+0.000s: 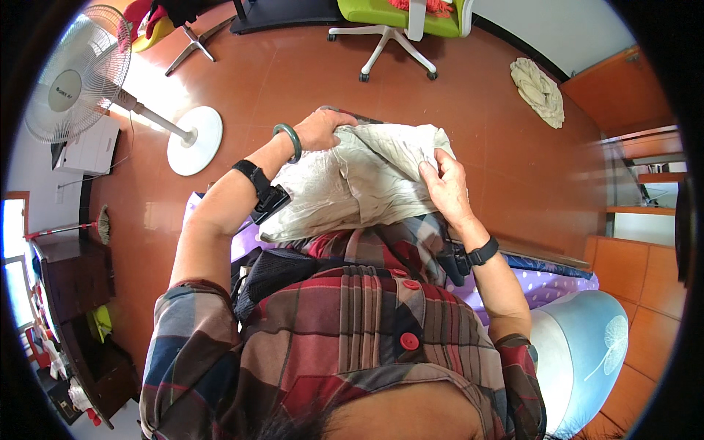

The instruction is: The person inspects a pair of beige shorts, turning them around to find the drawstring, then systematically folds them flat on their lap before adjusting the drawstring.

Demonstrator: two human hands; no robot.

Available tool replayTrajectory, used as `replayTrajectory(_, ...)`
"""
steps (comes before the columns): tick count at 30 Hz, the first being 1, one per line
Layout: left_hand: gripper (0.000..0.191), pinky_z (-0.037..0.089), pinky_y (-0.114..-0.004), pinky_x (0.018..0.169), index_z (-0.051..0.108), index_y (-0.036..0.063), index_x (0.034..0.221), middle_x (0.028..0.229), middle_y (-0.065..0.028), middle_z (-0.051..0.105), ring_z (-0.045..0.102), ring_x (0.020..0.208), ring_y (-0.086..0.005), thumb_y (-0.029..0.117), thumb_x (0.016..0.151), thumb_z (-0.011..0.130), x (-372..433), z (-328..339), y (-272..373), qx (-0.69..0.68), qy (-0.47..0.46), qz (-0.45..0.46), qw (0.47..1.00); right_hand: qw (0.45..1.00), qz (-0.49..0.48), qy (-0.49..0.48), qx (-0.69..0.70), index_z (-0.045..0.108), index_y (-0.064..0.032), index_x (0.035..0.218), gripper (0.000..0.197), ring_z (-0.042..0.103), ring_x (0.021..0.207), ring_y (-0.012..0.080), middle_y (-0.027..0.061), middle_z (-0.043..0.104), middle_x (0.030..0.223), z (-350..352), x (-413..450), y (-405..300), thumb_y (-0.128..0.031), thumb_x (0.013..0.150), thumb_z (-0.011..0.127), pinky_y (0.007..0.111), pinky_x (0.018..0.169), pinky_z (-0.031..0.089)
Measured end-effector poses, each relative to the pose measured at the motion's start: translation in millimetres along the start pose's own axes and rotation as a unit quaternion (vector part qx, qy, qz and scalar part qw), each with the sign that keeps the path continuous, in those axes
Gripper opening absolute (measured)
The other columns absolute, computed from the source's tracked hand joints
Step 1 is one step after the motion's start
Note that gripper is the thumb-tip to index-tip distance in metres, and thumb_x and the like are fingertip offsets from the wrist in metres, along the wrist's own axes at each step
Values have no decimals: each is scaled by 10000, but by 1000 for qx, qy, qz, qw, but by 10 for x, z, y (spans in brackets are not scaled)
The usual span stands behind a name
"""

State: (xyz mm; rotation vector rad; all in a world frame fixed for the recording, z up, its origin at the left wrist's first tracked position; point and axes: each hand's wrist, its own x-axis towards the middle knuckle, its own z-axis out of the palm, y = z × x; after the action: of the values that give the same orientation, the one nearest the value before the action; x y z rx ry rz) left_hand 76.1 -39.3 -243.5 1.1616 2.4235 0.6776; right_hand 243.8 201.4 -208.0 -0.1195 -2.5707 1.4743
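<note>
Across my lap lies a wrinkled off-white cloth (pixel 352 181), folded over at its far right part. My left hand (pixel 324 129) grips its far left edge, thumb on top; a green bangle (pixel 289 143) circles that wrist. On the right side, my right hand (pixel 448 181) pinches the folded edge between thumb and fingers. Both forearms carry black straps with small dark devices, one of them the left device (pixel 270 203). Beneath the cloth shows the plaid garment (pixel 385 242) I wear. Whether the cloth is a garment or a cover, I cannot tell.
A white pedestal fan (pixel 192 137) stands at the left. Ahead is a green swivel chair (pixel 385 33). Another crumpled pale cloth (pixel 538 93) lies on the red-brown floor (pixel 308 71). Beside me are purple dotted bedding (pixel 542 289) and a light-blue pillow-like item (pixel 588 341).
</note>
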Motion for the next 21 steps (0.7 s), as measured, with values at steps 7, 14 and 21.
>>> replayTrajectory(7,397,474,-327,863,630,68,1108,1053,-131,656,622,927,-245,24,713,631,52,-51,-136,-169,-8,-35,985,972,-98,-213,-31,559,-1,870,194,559,716,205,114,570,766,105,-128,125,42,681,547,300,664,456)
replayTrajectory(14,300,460,-228,610,628,25,1070,833,-21,642,549,667,-80,-2,772,604,-7,21,-57,-240,19,-73,968,922,-100,-368,-74,617,-28,857,159,607,856,337,148,634,844,314,57,70,-20,705,574,396,734,487)
replayTrajectory(21,294,479,-254,700,638,15,1053,890,-56,637,579,760,-122,-4,761,608,-10,98,130,-216,95,-17,972,962,-179,-171,-114,568,-50,1100,390,582,990,344,169,595,1111,625,938,84,-47,711,591,407,833,472)
